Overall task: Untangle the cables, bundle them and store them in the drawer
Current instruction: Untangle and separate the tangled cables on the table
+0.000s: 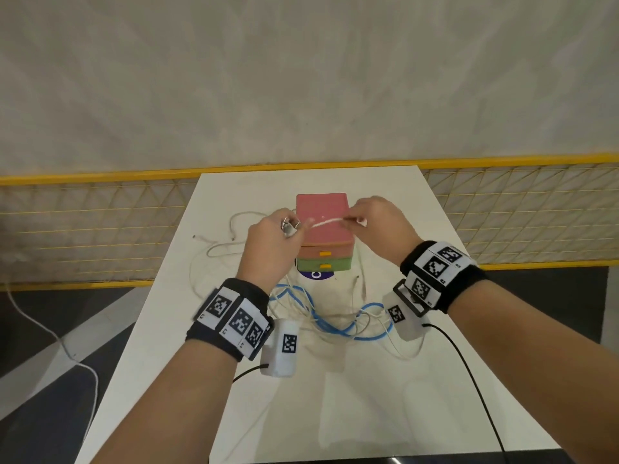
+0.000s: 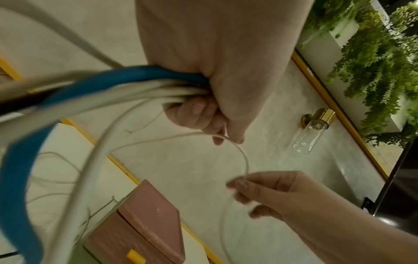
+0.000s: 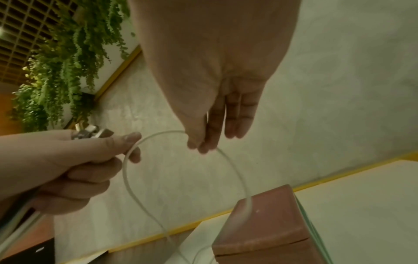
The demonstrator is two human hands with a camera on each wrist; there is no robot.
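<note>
Over a small drawer box [image 1: 323, 212] with a pink top and yellow handles, both hands are raised. My left hand [image 1: 291, 226] grips a bundle of blue and white cables [image 2: 158, 85] in a fist, and metal plugs [image 3: 90, 134] stick out above the thumb. A thin white cable [image 1: 330, 222] arcs from that fist to my right hand [image 1: 356, 220], which pinches it between thumb and fingertips [image 3: 203, 142]. The rest of the blue cable [image 1: 335, 326] lies tangled with white ones on the white table [image 1: 435, 396] between my wrists. Both drawers look closed.
More loose white cable [image 1: 217, 246] trails over the table's left part. A yellow mesh fence [image 1: 100, 222] runs behind the table. Another white cord [image 1: 67, 349] lies on the dark floor at left. A round purple sticker [image 1: 316, 275] sits on the table in front of the drawer box.
</note>
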